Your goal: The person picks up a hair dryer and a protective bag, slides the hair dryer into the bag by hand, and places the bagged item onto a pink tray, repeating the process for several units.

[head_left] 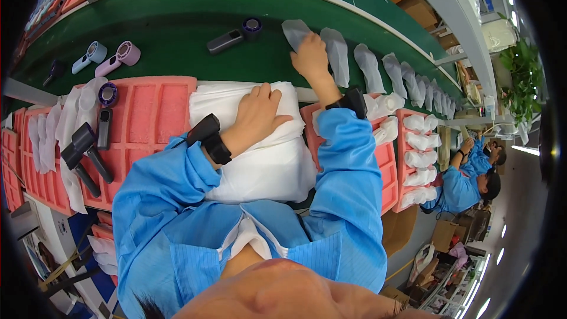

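Observation:
My left hand lies with fingers apart on a thick stack of thin white bags. Stretched forward over the green belt, my right hand has its fingers closed around the near end of a handheld fan in a frosted white bag. Right beside it lies another bagged fan, first in a row of several that runs away to the right. To the left, a bare dark grey handheld fan with a purple-ringed head rests on the belt.
Blue and pink fans lie farther left on the belt. A pink foam tray at left bears dark fans. At right, another pink tray carries white-wrapped items. Co-workers in blue sit beyond it.

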